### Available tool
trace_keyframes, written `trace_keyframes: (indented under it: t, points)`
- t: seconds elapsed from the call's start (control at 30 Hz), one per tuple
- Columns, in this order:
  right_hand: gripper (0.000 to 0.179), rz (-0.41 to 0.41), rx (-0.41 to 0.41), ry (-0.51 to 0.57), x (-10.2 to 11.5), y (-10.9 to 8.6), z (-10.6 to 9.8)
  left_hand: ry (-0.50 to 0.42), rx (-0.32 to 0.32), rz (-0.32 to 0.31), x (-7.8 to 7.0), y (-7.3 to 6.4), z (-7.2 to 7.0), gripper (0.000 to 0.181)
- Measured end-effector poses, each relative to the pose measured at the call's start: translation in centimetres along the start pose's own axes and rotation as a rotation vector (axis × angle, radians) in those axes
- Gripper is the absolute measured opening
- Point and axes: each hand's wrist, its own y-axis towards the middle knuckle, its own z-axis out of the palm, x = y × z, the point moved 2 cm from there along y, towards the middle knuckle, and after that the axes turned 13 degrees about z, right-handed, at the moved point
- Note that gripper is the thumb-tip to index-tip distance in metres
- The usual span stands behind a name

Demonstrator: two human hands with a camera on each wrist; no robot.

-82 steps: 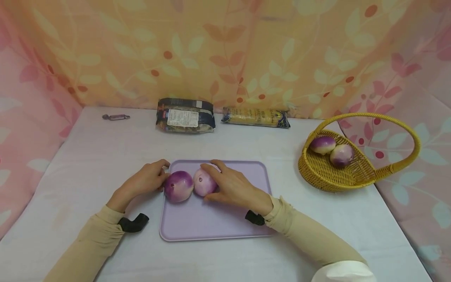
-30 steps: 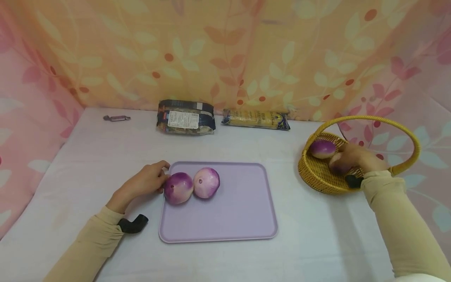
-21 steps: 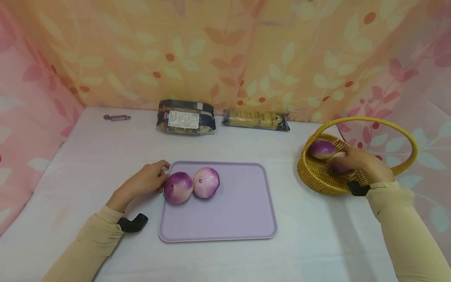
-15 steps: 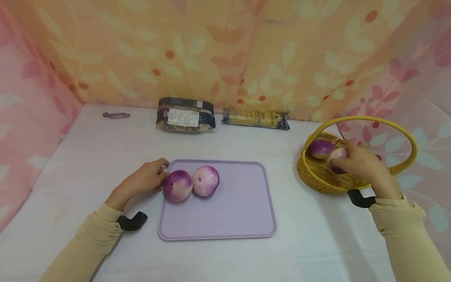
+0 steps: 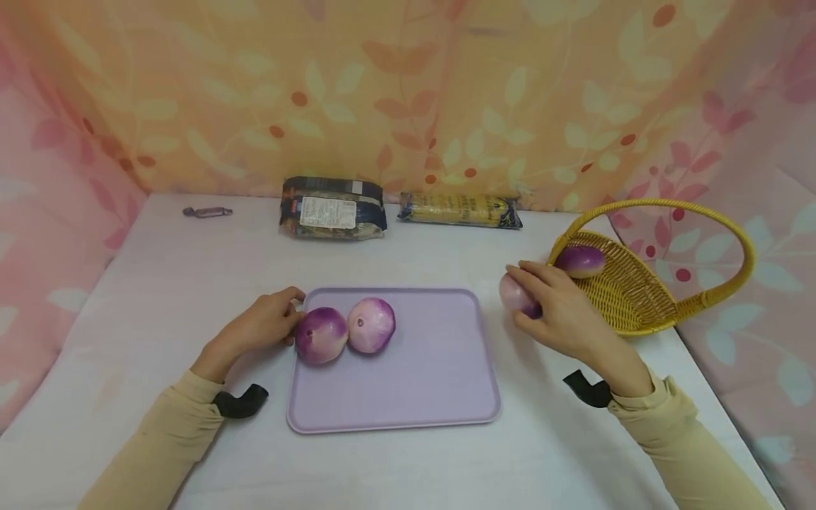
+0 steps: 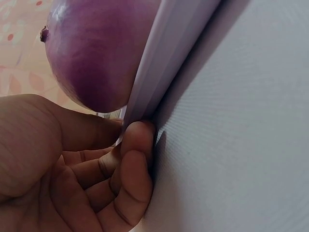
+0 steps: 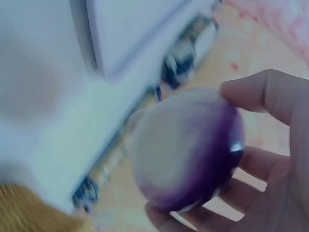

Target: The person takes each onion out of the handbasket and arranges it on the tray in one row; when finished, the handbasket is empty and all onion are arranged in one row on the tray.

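- While your left hand point(image 5: 263, 323) pinches the left edge of the lilac tray point(image 5: 408, 389), your right hand point(image 5: 567, 312) grips a turnip point(image 5: 515, 297) beyond its far right corner.
- Seemingly mid-transfer; next likely calls for gentle lowering.

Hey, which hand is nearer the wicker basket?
Right. The right hand holds a purple-white vegetable beside the basket; the left hand is far to its left, pinching the tray rim.

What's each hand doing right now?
Left hand: closed, pinching the rim of the rectangular lilac tray.
Right hand: closed, holding a round purple-and-white vegetable.
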Motion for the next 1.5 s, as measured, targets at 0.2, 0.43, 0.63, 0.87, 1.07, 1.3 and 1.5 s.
trace_keyframes:
  t: [0.2,0.43,0.63,0.87,1.07,1.3,1.5]
  points:
    - [0.066,-0.063,0.071,0.013,1.8,-0.3,3.5,0.003,-0.010,0.005,0.1,0.1,0.2,0.030]
    - [0.065,-0.130,0.090,0.046,3.0,-0.9,5.5,0.012,-0.003,-0.004,0.2,0.1,0.0,0.031]
    - [0.053,-0.253,0.023,0.028,3.6,-1.0,6.5,0.010,0.001,-0.010,0.0,0.1,-0.2,0.032]
    - [0.055,-0.256,0.057,0.013,4.1,-0.8,6.7,0.013,0.007,-0.015,0.0,0.2,-0.4,0.033]
    - [0.067,-0.260,0.071,0.013,5.2,-0.1,7.1,0.011,0.009,-0.023,0.1,0.1,-0.4,0.033]
    - [0.070,-0.244,0.095,-0.002,7.1,1.1,7.9,0.012,0.008,-0.027,0.3,0.0,-0.2,0.034]
    - [0.069,-0.270,0.112,0.014,8.5,1.6,8.5,0.008,0.013,-0.024,0.4,0.1,0.0,0.033]
